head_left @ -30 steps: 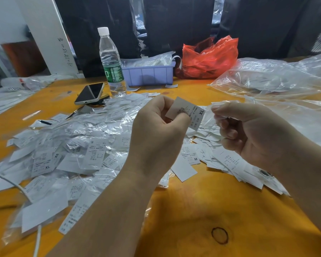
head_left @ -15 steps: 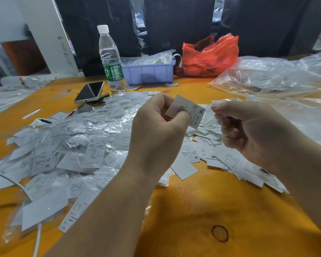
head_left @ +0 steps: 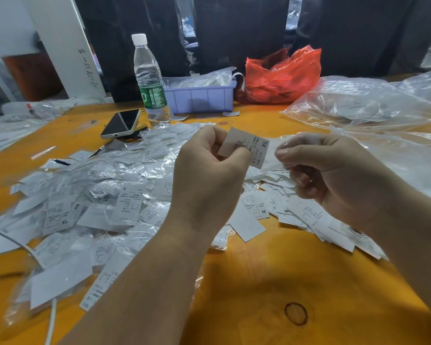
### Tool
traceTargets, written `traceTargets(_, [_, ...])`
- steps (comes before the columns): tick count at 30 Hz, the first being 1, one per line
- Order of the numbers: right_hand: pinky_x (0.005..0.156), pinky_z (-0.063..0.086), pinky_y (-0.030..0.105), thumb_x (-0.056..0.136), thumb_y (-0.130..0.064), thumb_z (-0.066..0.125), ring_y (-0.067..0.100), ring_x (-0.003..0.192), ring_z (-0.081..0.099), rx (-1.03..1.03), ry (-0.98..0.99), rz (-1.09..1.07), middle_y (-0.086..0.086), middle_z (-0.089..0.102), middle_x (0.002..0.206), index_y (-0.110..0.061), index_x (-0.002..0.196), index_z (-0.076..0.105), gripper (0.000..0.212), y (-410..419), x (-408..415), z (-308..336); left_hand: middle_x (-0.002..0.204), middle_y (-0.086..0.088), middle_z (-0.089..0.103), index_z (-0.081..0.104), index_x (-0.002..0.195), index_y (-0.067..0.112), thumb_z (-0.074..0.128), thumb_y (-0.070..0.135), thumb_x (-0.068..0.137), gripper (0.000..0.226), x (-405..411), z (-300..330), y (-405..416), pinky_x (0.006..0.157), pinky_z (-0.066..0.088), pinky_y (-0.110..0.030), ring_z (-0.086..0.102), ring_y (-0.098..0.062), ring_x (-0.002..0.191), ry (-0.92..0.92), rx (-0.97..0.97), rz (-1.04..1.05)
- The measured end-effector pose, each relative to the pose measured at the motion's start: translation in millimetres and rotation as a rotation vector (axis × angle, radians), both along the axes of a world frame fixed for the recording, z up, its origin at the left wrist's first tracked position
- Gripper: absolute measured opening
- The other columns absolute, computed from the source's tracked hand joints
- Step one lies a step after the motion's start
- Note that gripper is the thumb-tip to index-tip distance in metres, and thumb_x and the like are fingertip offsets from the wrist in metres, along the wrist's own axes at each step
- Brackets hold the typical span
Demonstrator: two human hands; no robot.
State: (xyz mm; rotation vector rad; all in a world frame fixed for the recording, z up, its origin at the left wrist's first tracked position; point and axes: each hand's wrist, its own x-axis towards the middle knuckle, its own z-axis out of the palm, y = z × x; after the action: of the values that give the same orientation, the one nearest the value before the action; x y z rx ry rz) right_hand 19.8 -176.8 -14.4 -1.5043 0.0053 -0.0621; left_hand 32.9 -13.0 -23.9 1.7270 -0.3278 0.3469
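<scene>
My left hand (head_left: 209, 175) pinches a small white paper tag (head_left: 255, 145) marked XL between thumb and fingers, held up above the table. My right hand (head_left: 334, 175) is just right of the tag, fingers curled, thumb and forefinger pinching a thin clear plastic sleeve (head_left: 274, 155) that is hard to make out. Below the hands lie a heap of tags in clear sleeves (head_left: 97, 195) on the left and a pile of loose paper tags (head_left: 309, 215) on the right.
On the orange table (head_left: 271, 282) stand a water bottle (head_left: 148, 80), a phone (head_left: 121, 123), a purple bin (head_left: 199, 98) and a red plastic bag (head_left: 281, 75) at the back. Large clear bags (head_left: 358, 103) fill the right. A white cable (head_left: 28, 250) runs at the left.
Both hands keep their hold. My right hand has edged slightly closer to the tag in my left hand.
</scene>
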Motion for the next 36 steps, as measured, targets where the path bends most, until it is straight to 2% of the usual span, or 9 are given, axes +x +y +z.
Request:
traceTargets(7, [0.040, 0.039, 0.019, 0.078, 0.003, 0.067, 0.009, 0.048, 0.045, -0.018, -0.016, 0.107, 0.002, 0.066, 0.063, -0.013, 0.063, 0.072, 0.022, 2, -2, 0, 0.077, 0.002, 0.069, 0.067, 0.089, 0.015, 0.062, 0.009, 0.089, 0.008, 3, 1, 1, 0.052, 0.053, -0.023, 0.059, -0.005, 0.058, 0.131, -0.107, -0.118])
traceTargets(11, [0.039, 0.039, 0.020, 0.063, -0.009, 0.070, 0.009, 0.047, 0.047, -0.015, -0.038, 0.137, 0.003, 0.060, 0.060, -0.012, 0.065, 0.073, 0.005, 3, -3, -1, 0.087, -0.003, 0.070, 0.068, 0.100, 0.015, 0.060, 0.012, 0.092, 0.011, 3, 0, 0, 0.054, 0.053, -0.023, 0.059, -0.005, 0.061, 0.222, -0.118, -0.201])
traceTargets(14, [0.040, 0.040, 0.020, 0.062, -0.013, 0.070, 0.009, 0.048, 0.049, -0.033, -0.047, 0.123, 0.003, 0.060, 0.061, -0.011, 0.070, 0.073, 0.009, 3, -2, -3, 0.083, 0.001, 0.072, 0.069, 0.100, 0.022, 0.054, 0.018, 0.097, 0.016, 2, -2, -2, 0.055, 0.057, -0.029, 0.060, -0.006, 0.062, 0.151, 0.012, -0.196])
traceTargets(18, [0.040, 0.040, 0.020, 0.064, -0.016, 0.070, 0.009, 0.048, 0.048, -0.063, -0.070, 0.136, 0.004, 0.062, 0.062, -0.011, 0.076, 0.075, 0.014, 4, -2, -5, 0.084, 0.005, 0.070, 0.068, 0.096, 0.030, 0.039, 0.038, 0.095, 0.029, -4, -4, -6, 0.068, 0.056, -0.048, 0.062, -0.013, 0.073, 0.085, 0.216, -0.194])
traceTargets(22, [0.041, 0.040, 0.020, 0.061, -0.021, 0.072, 0.009, 0.047, 0.048, -0.117, -0.084, 0.152, 0.003, 0.058, 0.058, 0.002, 0.086, 0.070, 0.034, 4, -2, -8, 0.086, -0.005, 0.069, 0.065, 0.094, 0.029, 0.037, 0.045, 0.088, 0.033, -8, -3, -8, 0.067, 0.054, -0.053, 0.062, -0.023, 0.077, 0.081, 0.277, -0.220])
traceTargets(24, [0.042, 0.040, 0.021, 0.064, -0.017, 0.073, 0.009, 0.048, 0.048, -0.145, -0.073, 0.158, 0.004, 0.055, 0.059, 0.007, 0.090, 0.068, 0.036, 5, -1, -9, 0.082, -0.004, 0.067, 0.065, 0.090, 0.026, 0.044, 0.039, 0.094, 0.025, -7, -3, -7, 0.065, 0.054, -0.050, 0.061, -0.022, 0.076, 0.064, 0.257, -0.194])
traceTargets(27, [0.043, 0.041, 0.022, 0.076, -0.006, 0.071, 0.010, 0.051, 0.051, -0.150, -0.050, 0.166, 0.003, 0.058, 0.061, 0.001, 0.089, 0.070, 0.015, 7, -3, -9, 0.077, 0.002, 0.064, 0.065, 0.087, 0.022, 0.053, 0.023, 0.097, 0.016, -1, -3, -4, 0.059, 0.053, -0.041, 0.058, -0.014, 0.068, 0.062, 0.201, -0.152])
traceTargets(33, [0.044, 0.044, 0.021, 0.084, -0.003, 0.067, 0.011, 0.051, 0.051, -0.114, -0.040, 0.022, 0.007, 0.064, 0.066, -0.004, 0.080, 0.069, 0.004, 3, -1, -5, 0.075, 0.005, 0.066, 0.062, 0.094, 0.023, 0.064, 0.020, 0.093, 0.004, 6, -5, 0, 0.060, 0.058, -0.031, 0.062, -0.004, 0.064, 0.078, 0.097, -0.086])
traceTargets(36, [0.046, 0.044, 0.023, 0.083, -0.003, 0.068, 0.012, 0.051, 0.051, -0.142, -0.054, 0.010, 0.012, 0.060, 0.069, -0.004, 0.078, 0.068, 0.005, 4, -1, -7, 0.080, 0.004, 0.071, 0.058, 0.094, 0.027, 0.071, 0.021, 0.088, 0.016, 7, -6, 1, 0.061, 0.058, -0.028, 0.069, -0.006, 0.071, 0.086, 0.052, -0.016])
